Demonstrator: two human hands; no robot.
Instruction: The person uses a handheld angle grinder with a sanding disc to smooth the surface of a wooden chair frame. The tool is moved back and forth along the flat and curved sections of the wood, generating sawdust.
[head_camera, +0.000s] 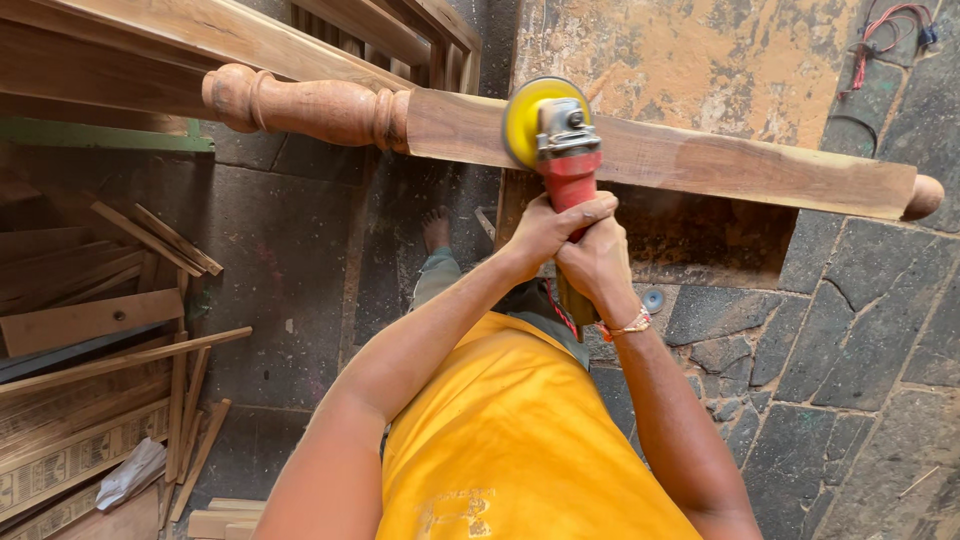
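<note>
A red angle grinder (568, 165) with a yellow sanding disc (525, 122) is pressed against a long wooden post (700, 160) with a turned, rounded end (300, 105). My left hand (545, 228) and my right hand (597, 262) both wrap the grinder's red body just below its metal head, one over the other. The post lies level across the view, its far right end a small knob (924, 196). An orange bracelet (630, 326) sits on my right wrist.
A pile of wood offcuts and planks (100, 330) lies at the left. More wooden frame pieces (300, 30) lean at the top left. The floor is dark stone slabs (860, 380). Red wires (890, 25) hang at the top right on the orange wall.
</note>
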